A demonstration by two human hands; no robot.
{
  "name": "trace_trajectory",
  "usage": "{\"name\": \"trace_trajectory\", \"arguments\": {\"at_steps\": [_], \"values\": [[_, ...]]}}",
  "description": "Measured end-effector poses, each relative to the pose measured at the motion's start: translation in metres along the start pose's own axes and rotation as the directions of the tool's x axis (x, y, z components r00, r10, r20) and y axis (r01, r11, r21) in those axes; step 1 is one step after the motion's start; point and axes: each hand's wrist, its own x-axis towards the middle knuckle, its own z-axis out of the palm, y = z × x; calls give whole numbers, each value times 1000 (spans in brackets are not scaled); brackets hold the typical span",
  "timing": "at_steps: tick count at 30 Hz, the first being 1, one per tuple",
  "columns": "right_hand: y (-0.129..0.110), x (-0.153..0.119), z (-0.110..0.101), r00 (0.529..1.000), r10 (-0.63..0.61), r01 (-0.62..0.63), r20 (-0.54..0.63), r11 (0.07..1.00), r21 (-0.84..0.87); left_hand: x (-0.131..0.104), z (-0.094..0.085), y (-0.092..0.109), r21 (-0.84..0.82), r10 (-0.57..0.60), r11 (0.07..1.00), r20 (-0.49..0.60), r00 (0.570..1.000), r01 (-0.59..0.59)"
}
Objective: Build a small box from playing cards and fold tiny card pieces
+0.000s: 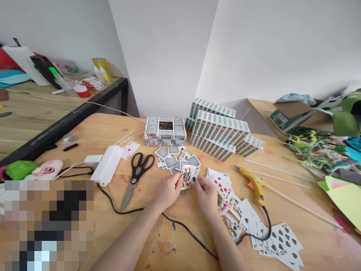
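My left hand point(170, 190) is closed on the left edge of a face card point(186, 177), thumb on its front. At the card's right side, my right hand point(207, 194) pinches a second playing card point(194, 174) that overlaps the first. Both cards are held up above the table at its middle. Just beyond them lies a loose heap of grey-backed cards point(170, 162), several of them cut or folded small. Behind the heap stands a box built from playing cards point(165, 131), with an opening in its upper face.
Black scissors point(138, 171) lie left of my hands, near a white power strip point(107, 165). To the right are fanned face-up cards point(248, 220), a yellow glue gun point(255, 184) with its black cable point(186, 226), and clear glue sticks point(282, 177). Stacked card boxes point(220, 130) stand behind.
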Motion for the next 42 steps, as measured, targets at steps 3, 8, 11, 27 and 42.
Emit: {"name": "trace_trajectory", "arguments": {"at_steps": [3,8,11,27,42], "values": [[2,-5,3,994,-46,23,-101,976,-215,-2,1,2,35,56,998,1,998,-56],[2,-14,6,950,-174,-8,-258,817,-577,-8,8,8,125,256,959,16,967,-255],[3,-12,4,954,-187,29,-233,835,-550,-10,11,11,175,329,930,-8,944,-323],[15,0,-7,971,-139,85,-197,962,-260,-10,10,10,265,349,904,-1,937,-336],[-4,-2,-6,971,5,-30,-238,995,-99,-11,15,11,-74,100,993,44,994,-97]]}}
